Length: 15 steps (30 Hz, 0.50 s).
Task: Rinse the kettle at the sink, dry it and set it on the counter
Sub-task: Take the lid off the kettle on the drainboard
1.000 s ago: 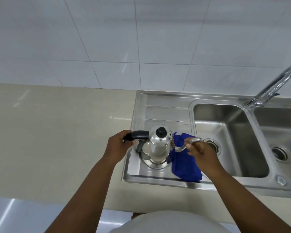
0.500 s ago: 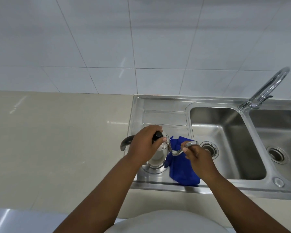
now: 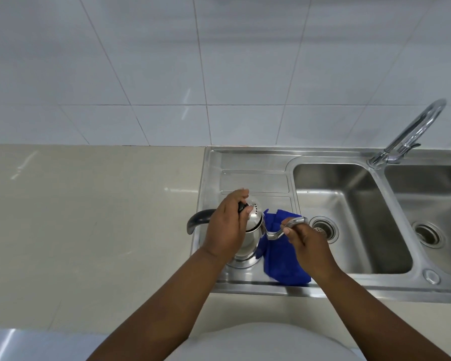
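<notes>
A polished steel gooseneck kettle (image 3: 250, 238) stands upright on the flat draining board of a stainless double sink (image 3: 255, 178), at the board's near left part, just right of the beige counter (image 3: 89, 217). Its dark curved handle (image 3: 197, 220) reaches left, out over the edge where the sink meets the counter, and its thin curved spout (image 3: 284, 227) points right toward the nearer basin. The left hand (image 3: 228, 225) lies over the top of the kettle, fingers curled down and pinching the black knob of the lid (image 3: 254, 213), whose small perforations show beside the thumb. The right hand (image 3: 306, 239) is closed round the outer end of the spout, holding it steady. A blue cloth (image 3: 281, 259) lies crumpled on the draining board just right of the kettle, under the spout and partly under the right hand, touching the kettle's base. The left basin's drain (image 3: 323, 229) sits just beyond the right hand; a second basin lies further right. The chrome tap (image 3: 412, 131) rises at the back between the two basins, and no water can be seen running. By the look of it, the step in hand is opening the kettle before rinsing: the lid is gripped but appears seated. The next move likely calls for a straight upward pull on the knob while the right hand braces the spout so the kettle does not tip, then carrying the body to the tap.
</notes>
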{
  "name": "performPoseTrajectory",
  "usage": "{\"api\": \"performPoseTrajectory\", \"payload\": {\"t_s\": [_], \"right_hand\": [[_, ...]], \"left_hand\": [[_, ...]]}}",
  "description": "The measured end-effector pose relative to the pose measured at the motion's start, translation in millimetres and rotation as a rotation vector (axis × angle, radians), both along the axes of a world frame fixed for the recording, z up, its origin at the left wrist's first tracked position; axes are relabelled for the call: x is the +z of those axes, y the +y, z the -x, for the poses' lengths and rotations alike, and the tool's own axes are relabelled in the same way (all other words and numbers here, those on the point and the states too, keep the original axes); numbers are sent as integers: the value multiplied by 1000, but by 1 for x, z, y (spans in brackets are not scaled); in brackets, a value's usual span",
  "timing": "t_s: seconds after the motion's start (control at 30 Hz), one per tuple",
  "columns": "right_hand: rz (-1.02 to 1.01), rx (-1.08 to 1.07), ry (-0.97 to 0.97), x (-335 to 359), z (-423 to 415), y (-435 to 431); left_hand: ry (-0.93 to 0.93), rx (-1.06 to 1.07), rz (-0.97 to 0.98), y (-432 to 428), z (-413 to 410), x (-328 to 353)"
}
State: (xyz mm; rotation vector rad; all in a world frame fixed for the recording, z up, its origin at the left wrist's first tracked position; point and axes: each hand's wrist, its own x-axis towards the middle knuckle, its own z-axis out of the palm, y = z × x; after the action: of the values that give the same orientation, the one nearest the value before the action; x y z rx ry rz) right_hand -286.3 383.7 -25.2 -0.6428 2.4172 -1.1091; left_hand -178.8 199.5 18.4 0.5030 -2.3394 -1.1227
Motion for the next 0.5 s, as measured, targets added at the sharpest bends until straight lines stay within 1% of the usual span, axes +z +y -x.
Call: {"api": "performPoseTrajectory", "payload": {"t_s": [0.1, 0.2, 0.3, 0.37, 0.43, 0.5], "right_hand": [[-2, 13, 20, -1, 1, 0], [5, 20, 16, -1, 1, 1], [19, 17, 23, -1, 1, 0], [27, 18, 35, -2, 0, 1], [20, 22, 55, -3, 1, 1], [2, 29, 87, -4, 2, 1]], "left_hand": [[-8, 15, -110, -3, 0, 5], [64, 73, -216, -13, -5, 18], [170, 223, -239, -30, -26, 21], [212, 344, -213, -47, -50, 12], [158, 434, -176, -66, -77, -5], [47, 488, -177, -82, -105, -29]]}}
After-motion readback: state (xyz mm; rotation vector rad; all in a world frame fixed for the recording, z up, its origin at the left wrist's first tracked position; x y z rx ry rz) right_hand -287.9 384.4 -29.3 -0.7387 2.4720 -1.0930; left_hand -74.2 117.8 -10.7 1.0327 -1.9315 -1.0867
